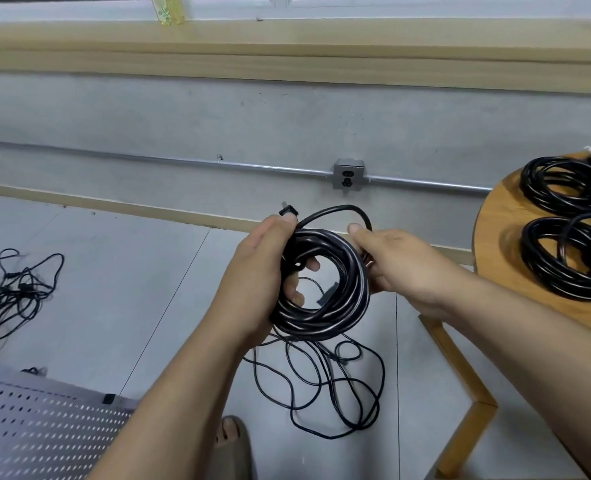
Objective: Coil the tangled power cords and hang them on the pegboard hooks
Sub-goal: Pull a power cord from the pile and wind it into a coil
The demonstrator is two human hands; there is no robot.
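Both hands clamp the coil (325, 282): left hand (263, 271) wraps its side, right hand (391, 265) pinches the last loop. Springy, fairly heavy cord; best gripped across all turns.

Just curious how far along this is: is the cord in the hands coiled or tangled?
Coiled: the cord forms neat round loops in the left hand; one end arcs to the right hand.
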